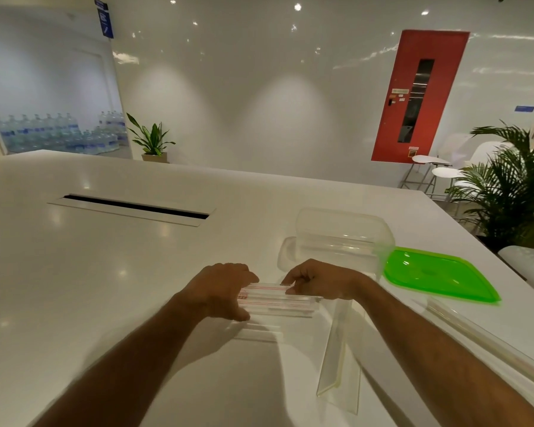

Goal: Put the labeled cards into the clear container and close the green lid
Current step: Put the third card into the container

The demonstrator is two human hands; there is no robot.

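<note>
A stack of thin clear cards with red lines [275, 298] is held just above the white table [105, 272] between both hands. My left hand [222, 291] grips the stack's left end and my right hand [318, 280] pinches its right end. Just behind my right hand stands the clear container [342, 238], uncovered. The green lid [435, 274] lies flat on the table to the container's right, apart from it. More clear cards [259, 331] lie on the table under the held stack.
A clear angled acrylic stand [336, 359] lies near my right forearm, and a long clear strip [487, 337] lies at the right. A cable slot [133, 208] is cut into the table at the left. The table's right edge borders a palm plant [506, 186] and stools.
</note>
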